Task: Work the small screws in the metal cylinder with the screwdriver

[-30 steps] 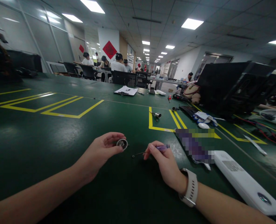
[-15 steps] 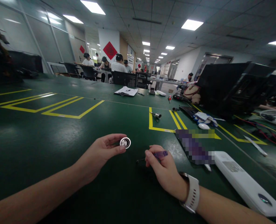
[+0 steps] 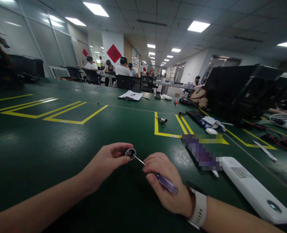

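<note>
Between its thumb and fingers, my left hand (image 3: 109,163) pinches a small round metal part (image 3: 130,153), its hollow end facing me. My right hand (image 3: 164,178) is closed on a screwdriver with a clear purple handle (image 3: 167,183). The thin shaft (image 3: 140,160) points left, and its tip meets the rim or opening of the round part; exactly where it touches is too small to tell. Farther off, a metal cylinder piece (image 3: 163,120) lies inside a yellow-taped outline on the green table (image 3: 85,142).
On the right lie a long white device (image 3: 255,187), a blurred purple packet (image 3: 201,153), a white and blue cloth (image 3: 212,123), and coloured wires. A large black case (image 3: 240,90) stands behind them. A clipboard with paper (image 3: 131,95) is farther back; people sit beyond.
The screwdriver has turned in my right hand, and its tip now reaches the round part. My left hand has tilted that part slightly and still holds it.
</note>
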Demonstrator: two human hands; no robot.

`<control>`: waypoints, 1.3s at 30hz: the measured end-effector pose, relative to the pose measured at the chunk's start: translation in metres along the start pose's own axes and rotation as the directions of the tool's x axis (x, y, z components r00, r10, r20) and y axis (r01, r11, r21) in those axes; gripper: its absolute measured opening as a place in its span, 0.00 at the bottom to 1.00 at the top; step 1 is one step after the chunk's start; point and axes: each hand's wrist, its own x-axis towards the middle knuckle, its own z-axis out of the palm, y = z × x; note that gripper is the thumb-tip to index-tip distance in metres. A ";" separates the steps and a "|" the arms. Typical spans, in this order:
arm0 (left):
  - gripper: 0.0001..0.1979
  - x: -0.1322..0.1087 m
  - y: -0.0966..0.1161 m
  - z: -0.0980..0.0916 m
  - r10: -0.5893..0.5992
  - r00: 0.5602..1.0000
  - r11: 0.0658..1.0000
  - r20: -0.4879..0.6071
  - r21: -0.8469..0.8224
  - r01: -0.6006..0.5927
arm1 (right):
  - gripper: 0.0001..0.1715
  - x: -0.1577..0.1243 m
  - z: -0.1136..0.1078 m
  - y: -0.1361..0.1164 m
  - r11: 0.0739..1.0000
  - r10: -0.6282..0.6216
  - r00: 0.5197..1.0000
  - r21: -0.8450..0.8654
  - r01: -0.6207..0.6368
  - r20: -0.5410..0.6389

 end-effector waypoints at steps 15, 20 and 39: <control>0.14 -0.003 -0.004 0.004 0.043 0.999 0.997 0.013 0.061 -0.044 | 0.07 0.003 0.004 0.001 0.996 -0.014 0.994 -0.090 0.024 0.109; 0.12 -0.002 -0.002 0.005 0.068 0.997 0.993 -0.033 0.097 -0.064 | 0.07 0.003 0.004 0.000 0.993 -0.045 0.989 -0.102 0.059 0.141; 0.11 0.000 -0.003 0.003 0.061 0.998 0.991 -0.021 0.119 -0.058 | 0.08 0.004 0.003 -0.003 0.977 -0.087 0.977 -0.177 0.122 0.197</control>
